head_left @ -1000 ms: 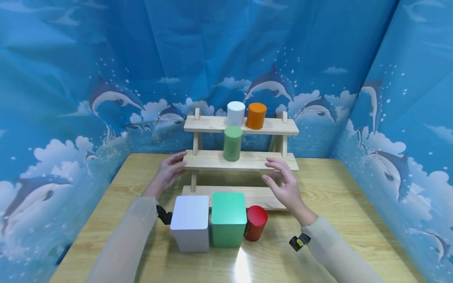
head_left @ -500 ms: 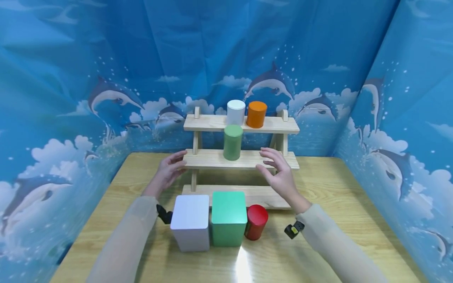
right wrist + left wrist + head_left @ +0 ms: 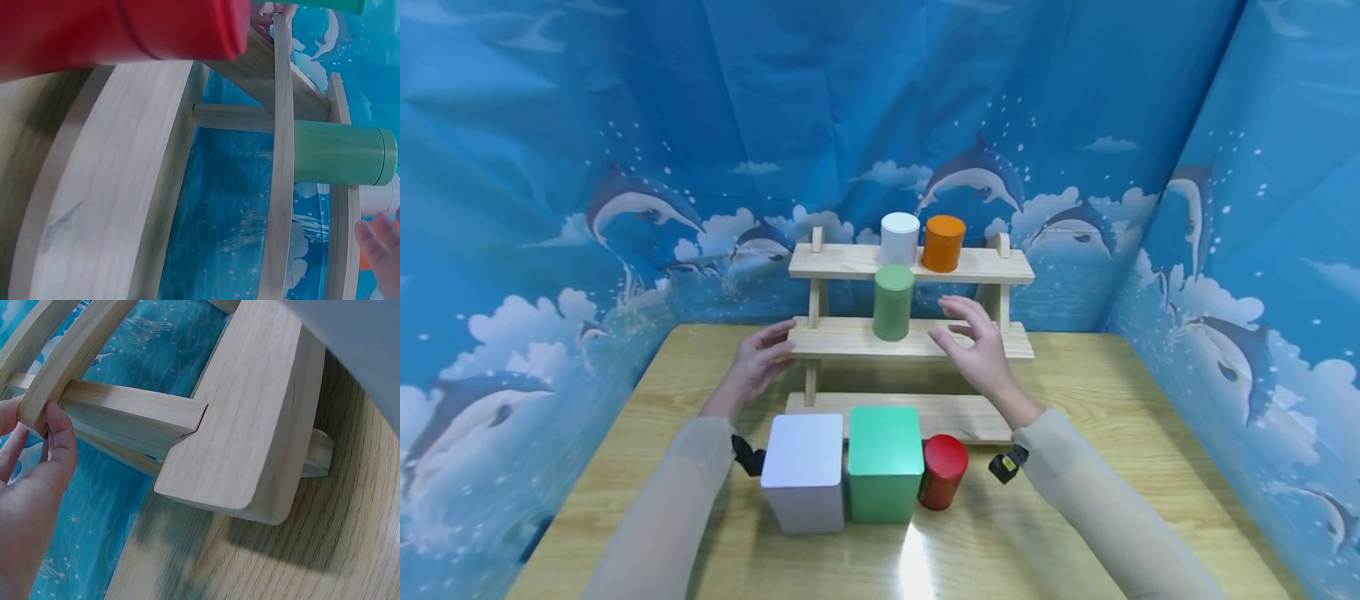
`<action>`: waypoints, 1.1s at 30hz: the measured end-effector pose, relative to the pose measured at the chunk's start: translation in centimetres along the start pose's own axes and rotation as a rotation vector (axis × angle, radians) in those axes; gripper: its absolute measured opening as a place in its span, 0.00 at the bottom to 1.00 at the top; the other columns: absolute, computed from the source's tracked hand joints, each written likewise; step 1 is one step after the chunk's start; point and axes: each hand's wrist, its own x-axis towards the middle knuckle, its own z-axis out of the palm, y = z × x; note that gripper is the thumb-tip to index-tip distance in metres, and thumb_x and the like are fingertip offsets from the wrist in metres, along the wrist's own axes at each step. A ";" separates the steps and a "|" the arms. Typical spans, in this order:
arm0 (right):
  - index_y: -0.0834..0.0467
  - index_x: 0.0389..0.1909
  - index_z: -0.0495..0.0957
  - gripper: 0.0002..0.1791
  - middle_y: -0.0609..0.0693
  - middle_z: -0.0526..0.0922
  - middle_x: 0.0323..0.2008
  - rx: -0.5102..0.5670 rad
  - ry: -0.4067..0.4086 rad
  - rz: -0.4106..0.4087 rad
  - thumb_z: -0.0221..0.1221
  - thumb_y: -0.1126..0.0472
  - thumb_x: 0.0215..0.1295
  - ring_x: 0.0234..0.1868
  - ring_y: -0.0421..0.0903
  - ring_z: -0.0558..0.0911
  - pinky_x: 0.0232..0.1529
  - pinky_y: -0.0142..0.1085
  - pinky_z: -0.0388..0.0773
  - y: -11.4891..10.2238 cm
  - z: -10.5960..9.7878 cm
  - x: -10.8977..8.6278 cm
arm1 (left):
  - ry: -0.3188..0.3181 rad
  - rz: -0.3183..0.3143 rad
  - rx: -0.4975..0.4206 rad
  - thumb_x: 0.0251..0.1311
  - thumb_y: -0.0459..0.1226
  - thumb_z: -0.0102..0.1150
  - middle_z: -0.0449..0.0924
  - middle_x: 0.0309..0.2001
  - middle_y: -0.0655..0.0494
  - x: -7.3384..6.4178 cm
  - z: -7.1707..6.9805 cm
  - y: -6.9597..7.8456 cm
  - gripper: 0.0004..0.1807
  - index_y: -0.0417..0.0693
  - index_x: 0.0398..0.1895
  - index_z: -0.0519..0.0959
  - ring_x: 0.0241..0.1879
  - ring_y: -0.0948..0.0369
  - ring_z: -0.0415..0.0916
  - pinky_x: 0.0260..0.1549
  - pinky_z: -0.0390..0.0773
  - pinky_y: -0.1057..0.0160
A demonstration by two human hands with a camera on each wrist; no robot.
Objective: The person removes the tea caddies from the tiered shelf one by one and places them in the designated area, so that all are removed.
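My left hand [image 3: 756, 367] pinches the left end of the middle board of a wooden three-tier shelf [image 3: 820, 337]; in the left wrist view, thumb and fingers [image 3: 61, 447] sit on either side of the board's end. My right hand [image 3: 977, 346] is in front of the middle board, fingers loosely bent, holding nothing. Just left of its fingertips a green cylinder [image 3: 892, 304] stands upright on that board, apart from the hand. In the right wrist view the same green cylinder [image 3: 340, 153] appears sideways, with the right fingers [image 3: 373, 244] at the lower right edge.
On the top board stand a white cylinder [image 3: 899, 239] and an orange cylinder [image 3: 943, 244]. A white box [image 3: 805, 475], a green box [image 3: 886, 467] and a red cylinder [image 3: 943, 472] stand in a row on the wooden table [image 3: 647, 400] before the shelf. Blue dolphin-print curtains [image 3: 850, 125] hang behind.
My right hand has moved left and slightly up, closer to the green cylinder. The left hand keeps its place at the shelf's end, and the objects have not moved.
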 end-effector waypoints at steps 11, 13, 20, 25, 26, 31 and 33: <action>0.68 0.54 0.72 0.21 0.63 0.68 0.58 0.002 -0.032 0.069 0.60 0.70 0.59 0.56 0.60 0.70 0.51 0.57 0.71 0.2 0.7 0.9 | 0.003 0.003 0.018 0.61 0.32 0.57 0.62 0.60 0.49 -0.2 0.0 -0.1 0.29 0.41 0.66 0.63 0.50 0.60 0.69 0.55 0.70 0.53; 0.68 0.55 0.72 0.21 0.63 0.67 0.58 -0.004 -0.033 0.079 0.60 0.70 0.59 0.56 0.59 0.70 0.51 0.56 0.71 0.1 0.8 1.2 | 0.004 0.005 0.020 0.60 0.32 0.58 0.63 0.59 0.50 -0.2 0.0 -0.1 0.29 0.42 0.66 0.64 0.50 0.60 0.69 0.54 0.70 0.53; 0.67 0.56 0.71 0.22 0.65 0.67 0.58 -0.036 -0.031 0.080 0.61 0.67 0.60 0.56 0.60 0.70 0.51 0.53 0.73 0.1 1.5 2.0 | 0.005 0.011 0.027 0.60 0.33 0.58 0.64 0.58 0.51 0.0 -0.1 -0.2 0.29 0.42 0.65 0.64 0.50 0.60 0.69 0.53 0.72 0.55; 0.60 0.57 0.72 0.25 0.55 0.69 0.58 -0.059 -0.033 0.087 0.63 0.60 0.59 0.56 0.52 0.71 0.50 0.49 0.75 3.0 2.2 2.9 | -0.002 0.015 0.023 0.60 0.32 0.58 0.64 0.58 0.51 0.0 -0.1 -0.3 0.29 0.41 0.66 0.63 0.48 0.60 0.69 0.50 0.75 0.58; 0.59 0.57 0.72 0.25 0.53 0.69 0.58 -0.056 -0.036 0.088 0.63 0.59 0.59 0.56 0.51 0.71 0.50 0.50 0.74 3.6 2.3 3.1 | -0.004 0.017 0.023 0.61 0.32 0.58 0.64 0.58 0.51 0.0 -0.2 -0.3 0.29 0.41 0.66 0.63 0.48 0.60 0.69 0.49 0.75 0.59; 0.57 0.57 0.72 0.25 0.52 0.68 0.59 -0.060 -0.039 0.109 0.64 0.57 0.59 0.56 0.52 0.71 0.50 0.47 0.75 4.1 2.8 3.8 | 0.011 0.017 0.021 0.60 0.32 0.58 0.64 0.57 0.52 0.0 -0.2 -0.3 0.28 0.43 0.64 0.66 0.49 0.59 0.69 0.45 0.77 0.63; 0.57 0.57 0.72 0.25 0.52 0.68 0.59 -0.065 -0.036 0.121 0.63 0.57 0.59 0.56 0.52 0.71 0.49 0.46 0.75 4.1 2.9 4.0 | 0.012 0.018 0.018 0.60 0.31 0.58 0.65 0.57 0.52 0.0 -0.2 -0.3 0.27 0.43 0.64 0.66 0.49 0.59 0.69 0.44 0.77 0.63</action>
